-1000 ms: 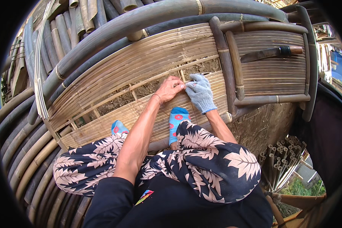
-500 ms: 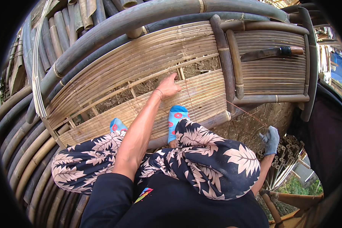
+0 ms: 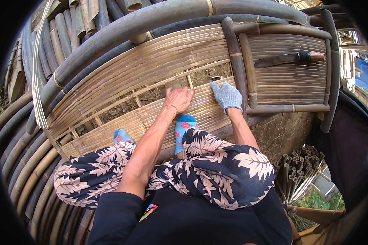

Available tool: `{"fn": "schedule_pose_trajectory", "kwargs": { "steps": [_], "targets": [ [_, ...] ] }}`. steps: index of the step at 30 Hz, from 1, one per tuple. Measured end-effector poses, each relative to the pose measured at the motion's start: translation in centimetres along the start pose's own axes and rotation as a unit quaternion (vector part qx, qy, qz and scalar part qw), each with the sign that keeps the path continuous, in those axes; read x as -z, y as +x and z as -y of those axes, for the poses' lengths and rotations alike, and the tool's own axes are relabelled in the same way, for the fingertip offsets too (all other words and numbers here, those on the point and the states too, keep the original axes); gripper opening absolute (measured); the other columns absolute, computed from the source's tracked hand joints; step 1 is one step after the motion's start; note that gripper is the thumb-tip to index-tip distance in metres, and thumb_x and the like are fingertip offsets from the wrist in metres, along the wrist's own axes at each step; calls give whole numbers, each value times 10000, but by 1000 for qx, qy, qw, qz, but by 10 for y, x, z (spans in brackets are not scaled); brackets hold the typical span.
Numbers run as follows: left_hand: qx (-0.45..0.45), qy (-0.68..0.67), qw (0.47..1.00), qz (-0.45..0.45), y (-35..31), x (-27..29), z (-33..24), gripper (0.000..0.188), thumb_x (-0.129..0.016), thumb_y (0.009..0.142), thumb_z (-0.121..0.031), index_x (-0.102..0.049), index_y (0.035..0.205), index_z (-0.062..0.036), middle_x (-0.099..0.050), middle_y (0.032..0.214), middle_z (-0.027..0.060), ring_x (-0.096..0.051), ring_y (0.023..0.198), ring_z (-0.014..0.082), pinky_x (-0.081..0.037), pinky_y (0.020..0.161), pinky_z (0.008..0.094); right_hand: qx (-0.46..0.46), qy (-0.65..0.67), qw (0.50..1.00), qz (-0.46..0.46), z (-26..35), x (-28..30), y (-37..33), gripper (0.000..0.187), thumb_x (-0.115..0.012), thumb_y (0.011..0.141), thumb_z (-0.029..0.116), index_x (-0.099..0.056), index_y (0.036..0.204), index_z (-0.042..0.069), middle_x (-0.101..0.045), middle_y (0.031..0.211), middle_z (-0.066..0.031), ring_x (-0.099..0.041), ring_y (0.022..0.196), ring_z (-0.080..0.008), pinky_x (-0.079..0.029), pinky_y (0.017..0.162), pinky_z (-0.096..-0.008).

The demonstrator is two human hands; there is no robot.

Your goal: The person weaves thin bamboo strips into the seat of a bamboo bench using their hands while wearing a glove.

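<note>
A bench-like bamboo frame holds a seat of split-bamboo slats (image 3: 151, 61), with a long gap through which soil and thin crosspieces (image 3: 137, 99) show. My bare left hand (image 3: 178, 99) is at the gap's near edge, fingers bent down into the opening. Their tips are blurred and partly hidden, so any grip cannot be made out. Just right of it, my right hand (image 3: 228, 97), in a grey-blue knit glove, lies over the near slats with a finger stretched toward the gap. I see nothing held in it. A thin brown cord (image 3: 195, 99) crosses the near slats between my hands.
On the slatted panel at the right lies a large knife (image 3: 290, 59) with a wooden handle. Thick bamboo poles (image 3: 139, 28) curve along the far side. My socked feet (image 3: 185, 130) rest on the near slats. Cut bamboo tubes (image 3: 296, 169) are bundled at lower right.
My right hand has come from the lower right, where the cord ran taut toward it, up onto the slats near the gap. My left hand has shifted slightly left and its fingers now dip into the gap.
</note>
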State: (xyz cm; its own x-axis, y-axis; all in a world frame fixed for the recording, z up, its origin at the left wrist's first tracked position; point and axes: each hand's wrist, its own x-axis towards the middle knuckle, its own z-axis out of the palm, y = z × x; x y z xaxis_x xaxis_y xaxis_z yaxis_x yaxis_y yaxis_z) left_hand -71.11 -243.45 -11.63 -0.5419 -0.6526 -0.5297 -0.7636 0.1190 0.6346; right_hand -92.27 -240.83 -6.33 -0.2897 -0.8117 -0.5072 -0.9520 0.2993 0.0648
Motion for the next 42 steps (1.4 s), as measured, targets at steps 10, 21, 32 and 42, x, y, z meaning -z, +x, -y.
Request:
{"fn": "schedule_pose_trajectory", "kwargs": {
  "steps": [10, 21, 32, 42],
  "targets": [
    [68, -37, 997, 15, 6, -4, 9, 597, -540, 907, -404, -433, 1364, -36, -685, 1008, 277, -633, 1044, 403, -257, 1052, 567, -81, 94, 955, -268, -87, 18, -21, 303, -574, 943, 349, -666, 912, 62, -676, 951, -137, -662, 883, -333, -529, 765, -444],
    [20, -16, 999, 21, 0, 7, 1, 555, -705, 781, -449, -608, 1170, -66, -682, 1082, 191, -594, 1111, 361, -274, 1051, 542, 58, 137, 985, -89, 44, -46, -37, 357, -531, 966, 364, -656, 956, 30, -633, 915, -193, -621, 842, -357, -495, 670, -450],
    [-8, 45, 999, -7, -3, -3, 7, 701, -702, 745, -597, -586, 1174, -55, -657, 1067, 171, -572, 1124, 353, -269, 1063, 549, 119, 365, 867, 318, 13, 78, -30, 429, -513, 972, 420, -667, 1080, 34, -465, 628, 16, -490, 504, -126, -412, 479, -293],
    [-37, 45, 996, -70, -12, -8, 9, 680, -644, 804, -600, -547, 1210, -63, -637, 1101, 154, -555, 1132, 344, -232, 1089, 564, 170, 235, 950, 118, -5, 84, 5, 212, -486, 959, 162, -590, 909, -15, -706, 945, -163, -712, 799, -300, -570, 651, -405]
  ]
}}
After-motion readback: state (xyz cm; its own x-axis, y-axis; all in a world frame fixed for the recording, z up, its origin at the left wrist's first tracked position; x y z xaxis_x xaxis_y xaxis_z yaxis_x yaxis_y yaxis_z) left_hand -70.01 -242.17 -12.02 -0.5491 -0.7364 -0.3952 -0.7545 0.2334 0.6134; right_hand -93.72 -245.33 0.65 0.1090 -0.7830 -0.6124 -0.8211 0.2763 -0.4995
